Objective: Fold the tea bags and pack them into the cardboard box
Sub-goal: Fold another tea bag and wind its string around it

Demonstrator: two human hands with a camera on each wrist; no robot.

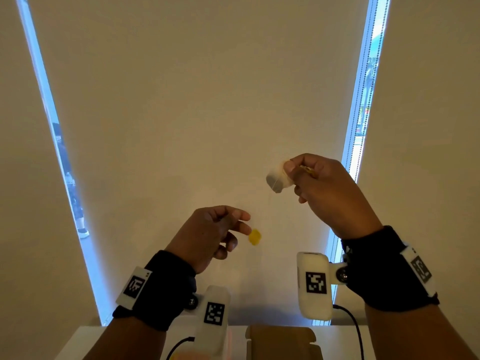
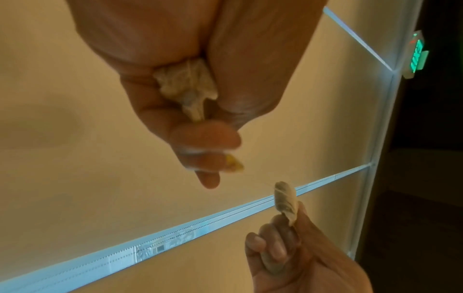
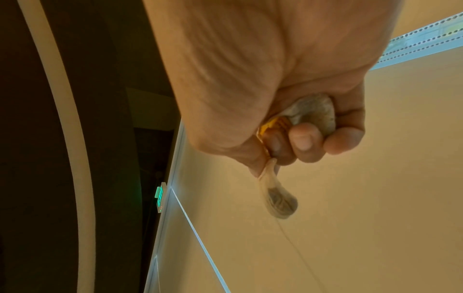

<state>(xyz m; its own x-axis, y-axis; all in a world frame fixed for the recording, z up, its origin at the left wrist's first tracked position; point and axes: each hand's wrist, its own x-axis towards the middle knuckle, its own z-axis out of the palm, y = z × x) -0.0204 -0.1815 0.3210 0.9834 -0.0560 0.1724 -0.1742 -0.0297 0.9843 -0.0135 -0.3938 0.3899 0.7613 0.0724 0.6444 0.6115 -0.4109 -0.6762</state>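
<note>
A tea bag (image 1: 275, 179) is up in the air, pinched in the right hand (image 1: 327, 190). A thin string (image 3: 298, 255) hangs from it. The left hand (image 1: 207, 237), lower down, pinches a yellow tag (image 1: 254, 236) and holds another crumpled tea bag (image 2: 186, 85). The cardboard box (image 1: 281, 341) sits on the white table (image 1: 75, 344) below.

black wristbands (image 1: 161, 287), white tagged camera mounts (image 1: 315, 284)
</note>
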